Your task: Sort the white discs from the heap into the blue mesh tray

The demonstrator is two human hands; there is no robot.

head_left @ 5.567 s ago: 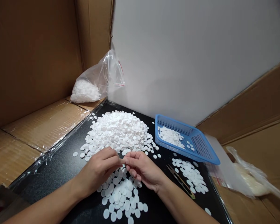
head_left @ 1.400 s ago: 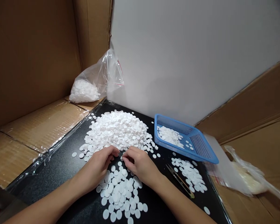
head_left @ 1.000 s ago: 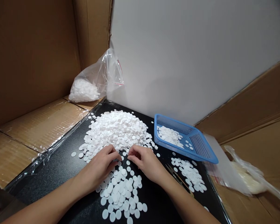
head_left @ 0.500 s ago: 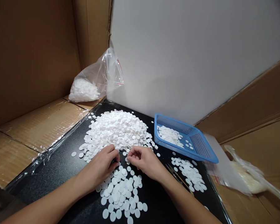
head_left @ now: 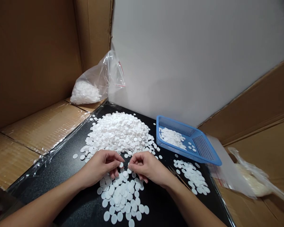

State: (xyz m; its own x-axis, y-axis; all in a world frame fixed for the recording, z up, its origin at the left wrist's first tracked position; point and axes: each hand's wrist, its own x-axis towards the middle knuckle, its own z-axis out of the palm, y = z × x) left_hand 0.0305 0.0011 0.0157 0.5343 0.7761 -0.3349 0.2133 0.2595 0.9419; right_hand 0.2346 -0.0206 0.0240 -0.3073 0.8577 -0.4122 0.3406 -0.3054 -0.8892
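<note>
A big heap of small white discs lies on a black table top. A flatter spread of the same discs sits in front of it. My left hand hovers just above that spread, fingers curled, thumb and fingertips pinched on a white disc. My right hand is beside it, fingers curled inward with fingertips pinched; what it holds is too small to make out. The two hands nearly touch at the fingertips.
A blue mesh basket with some discs stands at the right, a third patch of discs and metal tweezers in front of it. A clear bag of discs leans in the back corner. Cardboard walls flank both sides; another plastic bag lies right.
Both hands have lifted off the table from the edge of the big heap and drawn back toward me, now pinched together above the near spread.
</note>
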